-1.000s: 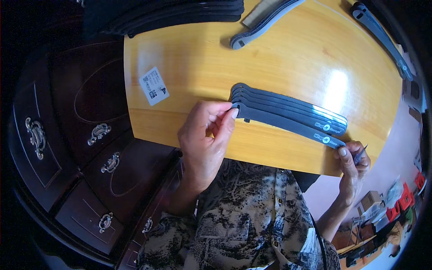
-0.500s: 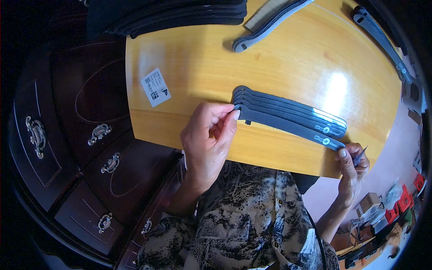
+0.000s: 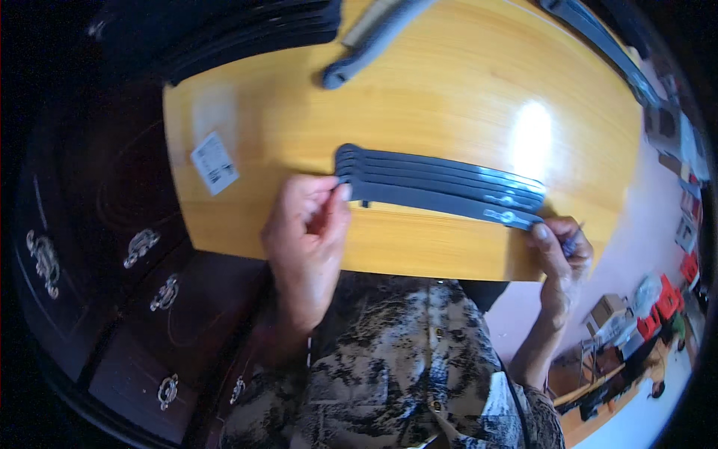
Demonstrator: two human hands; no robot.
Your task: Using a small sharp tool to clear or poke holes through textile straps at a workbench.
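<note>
Several dark strap-like strips [image 3: 449,170] lie fanned in an overlapping stack on the wooden table [image 3: 419,243]. Each has a rounded, wider left end and a pale printed mark near the right end. My left hand [image 3: 305,236] pinches the rounded end of the nearest strap [image 3: 426,200] between thumb and fingertips. At the other end of that strap, my right hand [image 3: 559,258] grips the tip between thumb and finger. A small purplish pointed object [image 3: 571,245] is tucked in the right fingers; its kind is unclear.
Farther back lie another bundle of grey straps [image 3: 374,46], a dark stack [image 3: 258,34] at the far left and more straps [image 3: 606,45] at the far right. A white label card [image 3: 215,163] lies left. Dark drawers [image 3: 142,314] stand beside the table.
The whole view has shifted, so the table and its things sit farther left in the picture. Both hands keep their hold on the ends of the nearest strap.
</note>
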